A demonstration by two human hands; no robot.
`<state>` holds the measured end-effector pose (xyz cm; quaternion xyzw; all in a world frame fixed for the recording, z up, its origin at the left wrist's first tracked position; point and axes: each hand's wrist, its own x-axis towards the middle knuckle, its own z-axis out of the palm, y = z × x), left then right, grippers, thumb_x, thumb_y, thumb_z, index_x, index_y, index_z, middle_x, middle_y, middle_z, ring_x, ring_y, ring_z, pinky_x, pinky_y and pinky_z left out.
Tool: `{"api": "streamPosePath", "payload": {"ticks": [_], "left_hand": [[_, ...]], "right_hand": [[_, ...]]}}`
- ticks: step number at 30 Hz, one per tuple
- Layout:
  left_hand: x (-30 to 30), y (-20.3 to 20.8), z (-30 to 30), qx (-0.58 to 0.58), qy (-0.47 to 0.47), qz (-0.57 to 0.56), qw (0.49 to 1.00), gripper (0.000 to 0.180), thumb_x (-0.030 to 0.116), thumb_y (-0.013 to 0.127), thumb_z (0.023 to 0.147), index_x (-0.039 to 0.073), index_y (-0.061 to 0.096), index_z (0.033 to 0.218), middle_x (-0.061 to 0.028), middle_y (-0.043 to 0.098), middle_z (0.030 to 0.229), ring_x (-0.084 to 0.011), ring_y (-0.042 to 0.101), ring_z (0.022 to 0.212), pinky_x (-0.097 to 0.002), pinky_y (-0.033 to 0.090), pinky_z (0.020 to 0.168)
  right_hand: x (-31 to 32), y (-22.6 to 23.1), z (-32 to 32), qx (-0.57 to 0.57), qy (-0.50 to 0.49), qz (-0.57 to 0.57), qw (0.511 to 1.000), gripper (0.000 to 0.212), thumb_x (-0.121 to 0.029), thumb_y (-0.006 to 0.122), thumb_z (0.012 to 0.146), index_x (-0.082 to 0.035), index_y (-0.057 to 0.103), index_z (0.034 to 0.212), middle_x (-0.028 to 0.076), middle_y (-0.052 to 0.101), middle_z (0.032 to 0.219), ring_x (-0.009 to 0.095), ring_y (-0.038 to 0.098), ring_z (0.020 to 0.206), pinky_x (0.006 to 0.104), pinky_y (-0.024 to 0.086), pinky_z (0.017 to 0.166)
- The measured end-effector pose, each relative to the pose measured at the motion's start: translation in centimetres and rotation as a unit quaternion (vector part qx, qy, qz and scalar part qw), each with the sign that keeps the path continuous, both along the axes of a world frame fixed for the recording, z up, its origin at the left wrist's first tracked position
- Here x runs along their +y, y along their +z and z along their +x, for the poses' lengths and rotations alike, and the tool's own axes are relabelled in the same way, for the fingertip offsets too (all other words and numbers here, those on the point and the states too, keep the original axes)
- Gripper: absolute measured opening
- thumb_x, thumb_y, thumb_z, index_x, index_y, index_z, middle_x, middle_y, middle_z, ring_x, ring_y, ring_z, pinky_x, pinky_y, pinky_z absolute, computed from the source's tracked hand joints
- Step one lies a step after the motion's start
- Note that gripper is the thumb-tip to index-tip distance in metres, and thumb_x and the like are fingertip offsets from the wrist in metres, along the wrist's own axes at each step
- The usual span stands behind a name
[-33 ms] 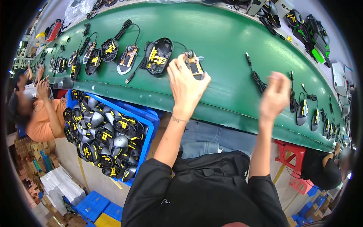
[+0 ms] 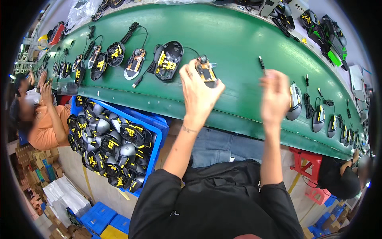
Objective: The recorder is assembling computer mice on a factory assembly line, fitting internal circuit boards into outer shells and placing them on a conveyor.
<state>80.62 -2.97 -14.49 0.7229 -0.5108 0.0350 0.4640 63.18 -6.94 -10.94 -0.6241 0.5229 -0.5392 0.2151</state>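
Observation:
My left hand [image 2: 199, 89] grips an opened computer mouse base [image 2: 207, 73] by its sides, thumb and fingers on opposite edges. An orange-brown circuit board shows in it. Left of that hand lies a black mouse top shell [image 2: 166, 59] with yellow inner parts, face up on the green belt. My right hand [image 2: 275, 93] hovers over the belt, smeared by motion, so what its fingers do is not clear. Just right of it rests a grey and black mouse [image 2: 294, 104]. A cable plug [image 2: 261, 60] lies beyond the fingers, the rest of its cable hidden.
Along the green conveyor belt [image 2: 234, 36] lie several opened mice on the left and several closed ones on the right. A blue crate [image 2: 158, 147] full of mouse shells stands below at left. A person in orange [image 2: 49, 123] sits there; a red stool [image 2: 306, 163] is at right.
My right hand has moved left, uncovering the grey and black mouse and covering part of the cable. My left hand and the mouse base have shifted slightly right.

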Motion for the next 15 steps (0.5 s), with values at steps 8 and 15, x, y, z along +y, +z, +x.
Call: {"api": "streamPosePath", "payload": {"ticks": [8, 15], "left_hand": [[4.7, -0.1, -2.8, 0.712, -0.255, -0.122, 0.643, 0.052, 0.017, 0.060, 0.095, -0.001, 0.038, 0.138, -0.0111, 0.056, 0.128, -0.0206, 0.060, 0.111, -0.0351, 0.052, 0.095], [3.3, -1.0, -2.8, 0.784, -0.361, -0.073, 0.500, 0.052, 0.037, 0.031, 0.107, 0.003, 0.039, 0.145, -0.0122, 0.059, 0.128, -0.0189, 0.062, 0.109, -0.0364, 0.056, 0.088]], "right_hand": [[0.5, -0.6, 2.9, -0.180, 0.308, 0.219, 0.908, 0.039, -0.006, 0.074, 0.084, 0.006, 0.063, 0.119, 0.011, 0.070, 0.096, 0.013, 0.067, 0.086, 0.0246, 0.053, 0.074], [4.2, -0.2, 1.8, -0.045, 0.184, 0.113, 0.975, 0.029, -0.008, 0.076, 0.083, 0.001, 0.071, 0.110, 0.010, 0.072, 0.097, 0.010, 0.066, 0.080, 0.0227, 0.054, 0.066]]}}
